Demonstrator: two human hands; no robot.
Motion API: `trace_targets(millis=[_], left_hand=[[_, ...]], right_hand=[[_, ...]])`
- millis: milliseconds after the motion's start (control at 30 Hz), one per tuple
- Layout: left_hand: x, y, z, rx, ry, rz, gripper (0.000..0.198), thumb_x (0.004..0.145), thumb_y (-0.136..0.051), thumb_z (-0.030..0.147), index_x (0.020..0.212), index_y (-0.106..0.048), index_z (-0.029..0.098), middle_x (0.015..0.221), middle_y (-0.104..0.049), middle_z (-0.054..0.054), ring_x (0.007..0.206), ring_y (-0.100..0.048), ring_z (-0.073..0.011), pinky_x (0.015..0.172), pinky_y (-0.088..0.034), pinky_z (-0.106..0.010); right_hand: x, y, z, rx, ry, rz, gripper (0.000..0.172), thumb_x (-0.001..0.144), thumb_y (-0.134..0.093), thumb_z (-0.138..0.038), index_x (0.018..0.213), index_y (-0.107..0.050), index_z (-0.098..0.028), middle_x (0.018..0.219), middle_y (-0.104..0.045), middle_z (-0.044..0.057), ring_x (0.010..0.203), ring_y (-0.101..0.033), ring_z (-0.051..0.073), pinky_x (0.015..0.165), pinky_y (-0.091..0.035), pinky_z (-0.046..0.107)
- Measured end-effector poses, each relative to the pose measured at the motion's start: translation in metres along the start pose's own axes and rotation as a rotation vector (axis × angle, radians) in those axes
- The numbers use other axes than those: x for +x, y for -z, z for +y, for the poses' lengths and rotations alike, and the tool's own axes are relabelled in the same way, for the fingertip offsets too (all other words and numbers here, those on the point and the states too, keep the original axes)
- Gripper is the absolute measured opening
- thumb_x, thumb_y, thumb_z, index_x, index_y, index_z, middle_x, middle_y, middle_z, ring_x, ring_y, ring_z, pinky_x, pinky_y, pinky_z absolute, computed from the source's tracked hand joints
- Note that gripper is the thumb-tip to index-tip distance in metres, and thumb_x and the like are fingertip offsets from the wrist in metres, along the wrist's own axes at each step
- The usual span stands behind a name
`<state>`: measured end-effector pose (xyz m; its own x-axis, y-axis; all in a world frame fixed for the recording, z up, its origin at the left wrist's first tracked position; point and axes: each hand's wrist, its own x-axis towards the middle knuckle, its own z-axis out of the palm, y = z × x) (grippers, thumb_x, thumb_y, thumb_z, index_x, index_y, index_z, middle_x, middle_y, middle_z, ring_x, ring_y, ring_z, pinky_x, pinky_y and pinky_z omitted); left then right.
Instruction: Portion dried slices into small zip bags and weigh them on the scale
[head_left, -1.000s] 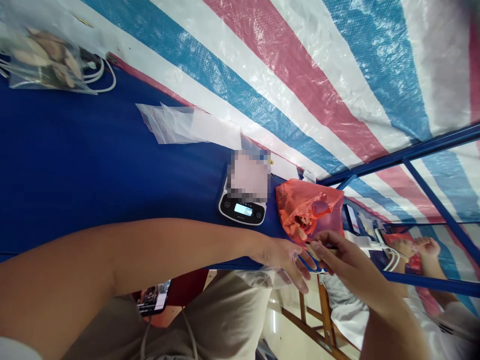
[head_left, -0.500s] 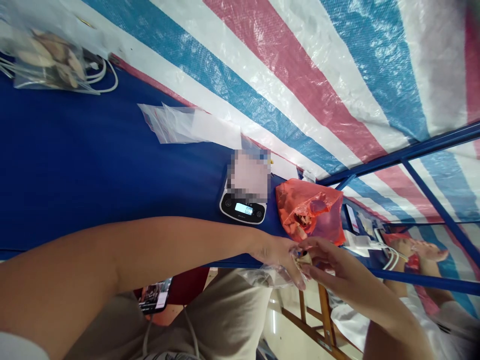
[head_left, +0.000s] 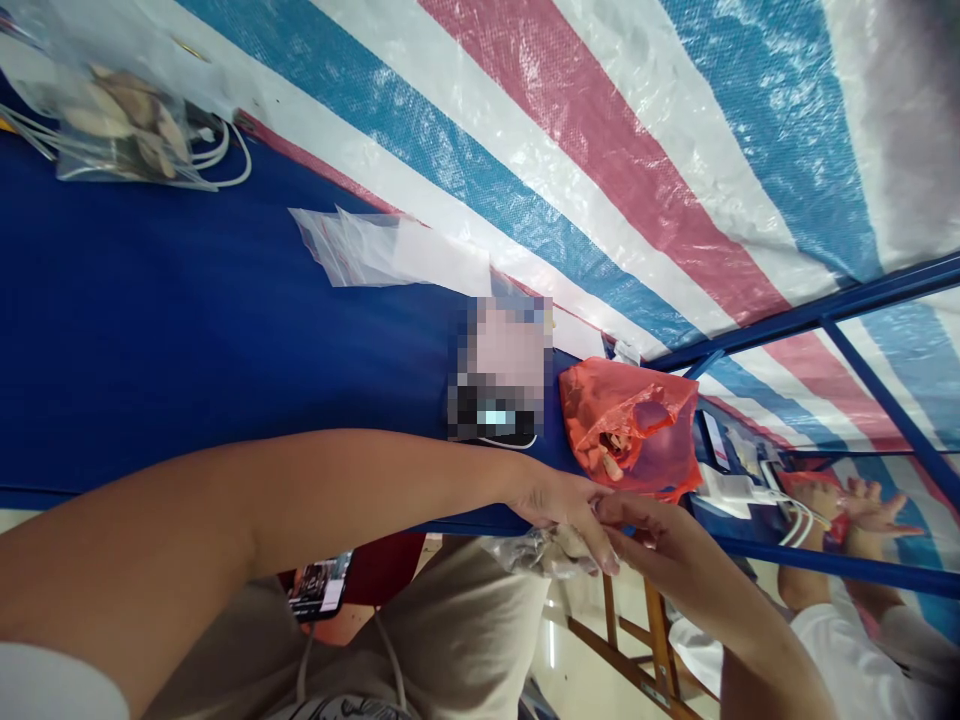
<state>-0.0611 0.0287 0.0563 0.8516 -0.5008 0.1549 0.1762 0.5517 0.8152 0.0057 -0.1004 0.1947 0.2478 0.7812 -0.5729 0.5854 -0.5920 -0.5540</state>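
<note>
My left hand (head_left: 559, 505) is closed round the mouth of a clear plastic bag (head_left: 517, 553), which hangs below the table's front edge. Pale brown pieces (head_left: 568, 545) show through its film. My right hand (head_left: 649, 530) meets the left one at the bag's mouth, its fingers drawn together. What lies between those fingertips is hidden. Just beyond the hands stands a red plastic bag (head_left: 585, 400) with similar brown pieces (head_left: 613, 455) in its opening. To its left sits a digital scale (head_left: 517, 430) with a lit display, mostly covered by a blurred patch.
Flat zip bags (head_left: 367, 250) lie on the blue table (head_left: 187, 320). A filled clear bag (head_left: 120, 125) and white cables (head_left: 232, 165) are at the far left. A phone (head_left: 322, 590) is by my lap. Beyond a blue frame bar (head_left: 862, 565), another person's hands (head_left: 874, 508) show at right.
The pale piece that was between my right fingers is out of sight, and brown pieces now show in the clear bag. My right fingers have moved against the left hand. The view has shifted slightly.
</note>
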Motion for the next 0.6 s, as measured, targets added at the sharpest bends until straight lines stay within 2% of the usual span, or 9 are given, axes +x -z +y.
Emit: trace_targets(millis=[100, 200, 300, 433, 500, 600], left_hand=[[-0.002, -0.001, 0.005, -0.125, 0.112, 0.074, 0.07, 0.046, -0.092, 0.02, 0.107, -0.06, 0.022, 0.087, -0.073, 0.001, 0.081, -0.071, -0.0189, 0.07, -0.056, -0.032], [-0.005, -0.003, 0.011, -0.176, 0.198, 0.147, 0.079, 0.048, -0.085, 0.014, 0.119, -0.054, 0.024, 0.088, -0.072, 0.002, 0.078, -0.07, -0.0184, 0.069, -0.054, -0.03], [-0.008, -0.005, 0.014, -0.181, 0.209, 0.168, 0.067, 0.048, -0.072, 0.011, 0.113, -0.058, 0.023, 0.078, -0.064, 0.004, 0.069, -0.066, -0.0166, 0.062, -0.048, -0.028], [-0.007, -0.004, 0.012, -0.259, 0.244, 0.147, 0.047, 0.049, -0.066, 0.02, 0.096, -0.062, 0.018, 0.073, -0.06, 0.0, 0.07, -0.064, -0.0212, 0.065, -0.051, -0.035], [-0.006, -0.003, 0.014, -0.3, 0.226, 0.173, 0.039, 0.055, -0.072, 0.029, 0.091, -0.062, 0.018, 0.074, -0.06, -0.001, 0.071, -0.063, -0.0207, 0.067, -0.051, -0.036], [-0.007, -0.003, 0.019, -0.285, 0.113, 0.257, 0.04, 0.065, -0.078, 0.046, 0.091, -0.065, 0.02, 0.08, -0.063, -0.001, 0.071, -0.059, -0.0155, 0.066, -0.049, -0.03]], right_hand=[[-0.007, 0.0, -0.003, -0.1, 0.002, 0.104, 0.033, 0.101, -0.054, -0.05, 0.107, -0.076, -0.026, 0.115, -0.076, 0.006, 0.102, -0.071, 0.024, 0.086, -0.054, 0.032], [-0.017, -0.001, -0.004, -0.134, -0.026, 0.167, 0.039, 0.101, -0.051, -0.056, 0.114, -0.076, -0.029, 0.121, -0.075, 0.005, 0.11, -0.069, 0.026, 0.093, -0.054, 0.033], [-0.019, -0.008, 0.0, -0.202, -0.032, 0.138, 0.038, 0.099, -0.054, -0.058, 0.104, -0.076, -0.028, 0.112, -0.076, 0.006, 0.104, -0.069, 0.026, 0.088, -0.054, 0.033], [-0.007, -0.019, 0.007, -0.182, -0.028, 0.061, 0.042, 0.102, -0.049, -0.056, 0.089, -0.071, -0.023, 0.091, -0.073, 0.004, 0.092, -0.067, 0.023, 0.088, -0.052, 0.033], [-0.005, -0.019, 0.01, -0.113, -0.036, 0.087, 0.043, 0.101, -0.05, -0.057, 0.093, -0.073, -0.022, 0.095, -0.074, 0.005, 0.095, -0.068, 0.024, 0.09, -0.052, 0.034], [-0.014, -0.01, 0.013, -0.009, -0.068, 0.185, 0.043, 0.099, -0.053, -0.059, 0.109, -0.076, -0.023, 0.109, -0.077, 0.006, 0.105, -0.069, 0.027, 0.098, -0.052, 0.036]])
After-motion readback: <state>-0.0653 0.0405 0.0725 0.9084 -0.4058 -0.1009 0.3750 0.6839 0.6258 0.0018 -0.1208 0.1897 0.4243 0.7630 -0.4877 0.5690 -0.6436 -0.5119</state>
